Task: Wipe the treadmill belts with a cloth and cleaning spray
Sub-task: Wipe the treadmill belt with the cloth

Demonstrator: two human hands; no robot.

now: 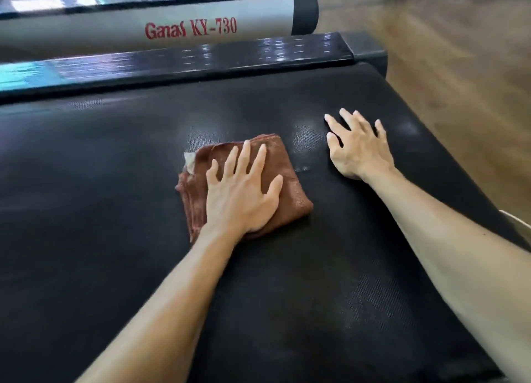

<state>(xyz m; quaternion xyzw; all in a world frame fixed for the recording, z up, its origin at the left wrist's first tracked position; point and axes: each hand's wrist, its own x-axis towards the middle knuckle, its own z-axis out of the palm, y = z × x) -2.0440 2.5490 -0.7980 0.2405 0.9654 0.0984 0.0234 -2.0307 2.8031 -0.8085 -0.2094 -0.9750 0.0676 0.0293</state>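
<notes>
**Left hand wiping belt with cloth, right hand braced flat**

Treadmill belt (115, 239) fills the near view, black and textured, both forearms reaching across it from the near edge. Left hand (244, 193) lies flat on the folded brown cloth (293, 193), fingers straight and spread, palm pressing down, not gripping. Probably flat so pressure spreads over the whole pad during the stroke. Cloth sits around mid-belt, a pale tag or corner poking out at its far left.

Right hand (359, 150) is just beside the cloth toward the belt's right edge, fingers splayed, tips on the bare belt, holding nothing. Looks like a brace for body weight while leaning in. Faint sheen patches between and beyond the hands, likely spray residue; cannot confirm. No spray bottle in view.

Beyond the belt's far edge: glossy black side rail (201, 63), then a neighbouring treadmill (189, 29) lettered "Ganas KY-730". Wooden floor (459, 66) off the right edge.
</notes>
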